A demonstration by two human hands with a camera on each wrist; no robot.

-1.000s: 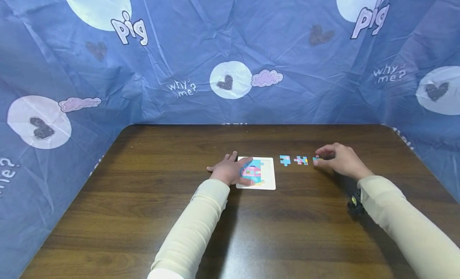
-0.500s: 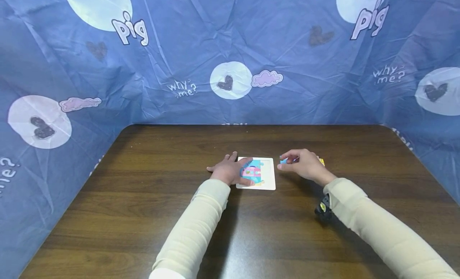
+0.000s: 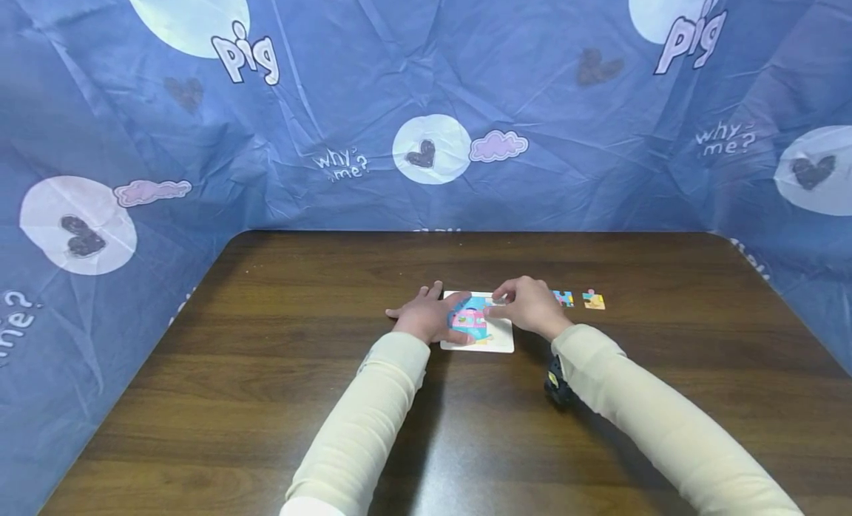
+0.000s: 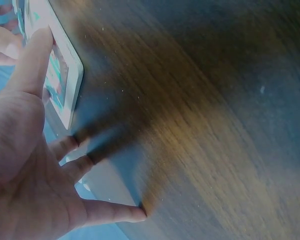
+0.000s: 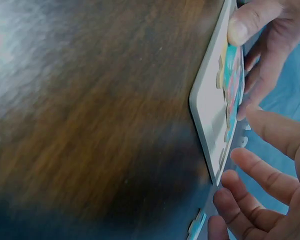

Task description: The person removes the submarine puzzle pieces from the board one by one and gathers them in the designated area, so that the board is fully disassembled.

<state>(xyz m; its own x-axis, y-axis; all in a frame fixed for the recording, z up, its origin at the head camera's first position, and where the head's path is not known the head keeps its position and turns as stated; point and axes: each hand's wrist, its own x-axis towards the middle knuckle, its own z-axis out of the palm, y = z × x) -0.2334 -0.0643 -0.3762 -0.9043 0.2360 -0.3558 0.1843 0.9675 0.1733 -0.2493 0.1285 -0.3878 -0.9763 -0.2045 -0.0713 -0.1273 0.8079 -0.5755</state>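
I saw the left hand spread, gripping nothing, thumb on the puzzle board, which lay on the table. The right hand met the board's right part; its grip I couldn't tell. Rightward lay 2 loose pieces.

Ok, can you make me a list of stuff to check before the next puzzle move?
1. White tray lying flat on the table: ok.
2. Left grip resting on the tray's left side: ok.
3. Right grip at the tray's upper right part: ok.
4. Right grip holding a bit of puzzle: cannot tell, nothing shows clearly in it.
5. Puzzle all filled in: not ok, the tray's right side has bare space.
6. Loose pieces easy to find: ok, two show on the table right of the tray.
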